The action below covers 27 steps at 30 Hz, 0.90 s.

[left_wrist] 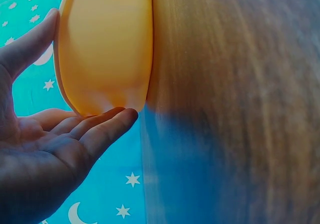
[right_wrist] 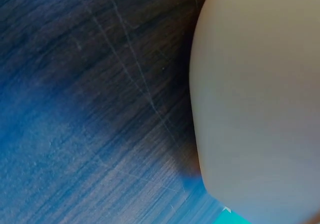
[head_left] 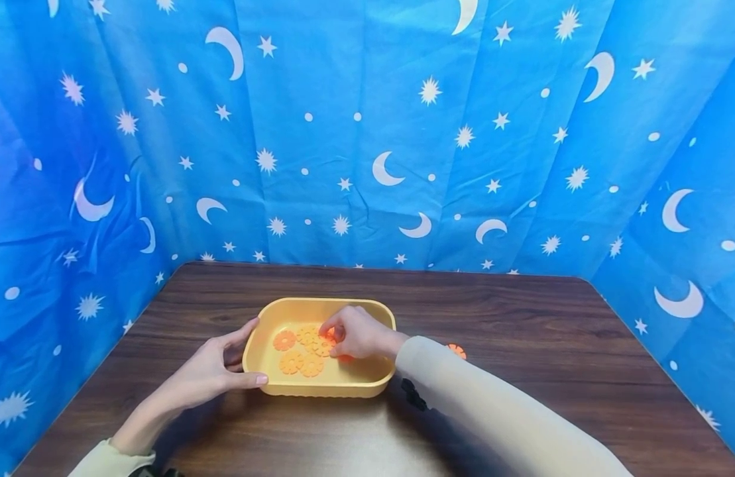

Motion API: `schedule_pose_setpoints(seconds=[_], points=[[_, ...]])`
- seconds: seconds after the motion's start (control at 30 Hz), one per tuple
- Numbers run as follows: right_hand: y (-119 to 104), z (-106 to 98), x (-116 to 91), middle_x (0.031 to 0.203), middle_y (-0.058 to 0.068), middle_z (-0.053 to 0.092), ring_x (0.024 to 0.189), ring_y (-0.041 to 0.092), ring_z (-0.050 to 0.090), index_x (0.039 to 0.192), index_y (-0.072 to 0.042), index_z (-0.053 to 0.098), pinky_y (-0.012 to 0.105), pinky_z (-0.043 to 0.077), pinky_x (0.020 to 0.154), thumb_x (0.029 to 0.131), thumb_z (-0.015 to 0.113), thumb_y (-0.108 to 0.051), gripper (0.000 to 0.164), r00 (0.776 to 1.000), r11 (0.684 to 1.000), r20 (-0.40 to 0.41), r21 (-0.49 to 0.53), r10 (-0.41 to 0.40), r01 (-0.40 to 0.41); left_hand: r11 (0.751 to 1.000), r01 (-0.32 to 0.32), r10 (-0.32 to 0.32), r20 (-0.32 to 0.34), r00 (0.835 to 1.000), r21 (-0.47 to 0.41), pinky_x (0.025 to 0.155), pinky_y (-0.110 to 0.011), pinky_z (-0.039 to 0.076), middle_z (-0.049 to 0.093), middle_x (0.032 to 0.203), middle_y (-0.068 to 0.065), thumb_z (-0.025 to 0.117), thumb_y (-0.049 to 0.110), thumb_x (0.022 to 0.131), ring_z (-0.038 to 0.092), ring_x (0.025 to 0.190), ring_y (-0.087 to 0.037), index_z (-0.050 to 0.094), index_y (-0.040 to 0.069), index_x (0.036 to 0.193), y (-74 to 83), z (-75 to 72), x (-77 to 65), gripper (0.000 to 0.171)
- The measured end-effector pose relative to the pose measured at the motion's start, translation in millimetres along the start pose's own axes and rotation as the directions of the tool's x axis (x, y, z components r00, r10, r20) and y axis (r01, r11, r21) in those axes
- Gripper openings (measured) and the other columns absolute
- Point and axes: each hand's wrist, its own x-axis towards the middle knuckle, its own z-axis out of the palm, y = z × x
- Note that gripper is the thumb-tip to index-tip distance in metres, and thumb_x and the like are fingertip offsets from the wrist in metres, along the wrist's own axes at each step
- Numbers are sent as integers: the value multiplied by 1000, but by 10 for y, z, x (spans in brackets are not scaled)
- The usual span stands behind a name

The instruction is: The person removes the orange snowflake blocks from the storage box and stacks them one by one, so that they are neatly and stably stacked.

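A yellow plastic tray [head_left: 319, 391] with rounded corners stands on the table. My left hand [head_left: 209, 371] holds its left end, the thumb at the near corner and the fingers toward the far side. In the left wrist view, that hand's fingertips [left_wrist: 131, 115] touch the tray's outer wall [left_wrist: 110, 44]. Inside lie several notched plastic discs, yellow-orange ones such as this disc [head_left: 291, 362] and an orange disc [head_left: 284, 340]. My right hand [head_left: 361, 331] reaches in over the right side, pinching a red-orange disc [head_left: 329, 332] partly hidden by the fingers.
Another red-orange disc [head_left: 456, 350] lies on the dark wooden table [head_left: 510, 318] right of the tray, partly behind the right sleeve [head_left: 492, 404]. A blue curtain [head_left: 367, 132] with moons and stars surrounds the table. A pale rounded surface fills the right wrist view's right side.
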Motion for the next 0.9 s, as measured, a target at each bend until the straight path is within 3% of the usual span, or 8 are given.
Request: schedule_pose_setpoints(seconds=[0.4,0.63,0.9], points=[[-10,6,-1,77,3,64,70,18,57,121,-11,79,25,48,58,82,92,-9,40,1000,1000,8,-24,-16,16,1000,5,-5,-3,1000,1,104,-50,53,33,166,-27,92,30,82,44,144,-49,28,-2,164,6,-7,-4,110],[-7,2,15,91,-2,65,86,16,59,114,-15,77,26,53,75,81,94,-15,37,1000,995,5,-101,-25,26,1000,3,-3,-4,1000,-4,103,-49,53,33,165,-28,93,30,82,44,144,-49,27,-2,165,4,-6,-2,110],[-5,20,17,90,-2,65,83,16,60,105,-17,66,27,53,73,80,94,-13,38,999,995,9,-89,-37,38,1000,3,-3,-2,1000,-3,104,-49,53,34,165,-28,92,30,82,43,144,-48,27,-2,165,4,-7,-8,110]])
